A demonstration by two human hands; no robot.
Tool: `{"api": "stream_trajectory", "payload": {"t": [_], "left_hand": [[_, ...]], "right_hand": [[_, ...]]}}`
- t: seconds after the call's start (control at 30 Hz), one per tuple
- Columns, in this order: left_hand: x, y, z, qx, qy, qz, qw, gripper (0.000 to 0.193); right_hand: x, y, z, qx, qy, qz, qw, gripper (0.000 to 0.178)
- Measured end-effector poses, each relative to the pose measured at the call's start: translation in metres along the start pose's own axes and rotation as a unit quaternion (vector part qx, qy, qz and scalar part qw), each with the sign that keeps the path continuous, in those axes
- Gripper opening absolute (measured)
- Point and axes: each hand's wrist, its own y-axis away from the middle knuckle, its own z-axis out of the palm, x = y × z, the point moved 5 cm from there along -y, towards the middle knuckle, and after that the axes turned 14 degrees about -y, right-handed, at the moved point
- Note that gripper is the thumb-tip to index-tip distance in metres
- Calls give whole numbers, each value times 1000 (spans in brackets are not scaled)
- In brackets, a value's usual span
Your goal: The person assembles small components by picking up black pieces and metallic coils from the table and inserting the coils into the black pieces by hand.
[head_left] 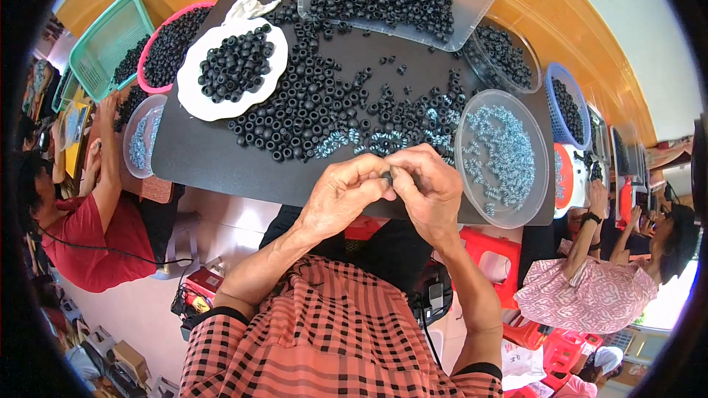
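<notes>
Both hands meet over the table's near edge, fingertips together. My left hand [341, 193] pinches a small black part [387, 176] between thumb and fingers. My right hand [428, 190] is closed in a pinch against the same part, and its fingers partly hide it. Just beyond lie loose pale blue coil springs [335, 143] and a broad spread of round black parts with holes [306, 99]. To the right of my right hand, a round clear tub [464, 180] holds many more springs.
A white plate [193, 96] heaped with black parts stands at the left. At the back is a large clear bin [472, 0] of smaller black pieces, beside a clear bowl [532, 87]. Other people sit left and right, near a green basket [110, 18] and a blue basket [580, 133].
</notes>
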Motion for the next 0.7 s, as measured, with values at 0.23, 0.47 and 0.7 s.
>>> {"api": "stream_trajectory", "payload": {"t": [0.23,0.47,0.7], "left_hand": [[-4,1,-8,43,34,18,998,13],[2,5,-6,34,30,13,999,11],[0,6,-7,25,49,3,998,12]], "right_hand": [[-16,-69,0,-5,216,-99,971,14],[21,-120,8,-98,386,-65,915,17],[31,-127,23,-129,523,-63,840,17]]}}
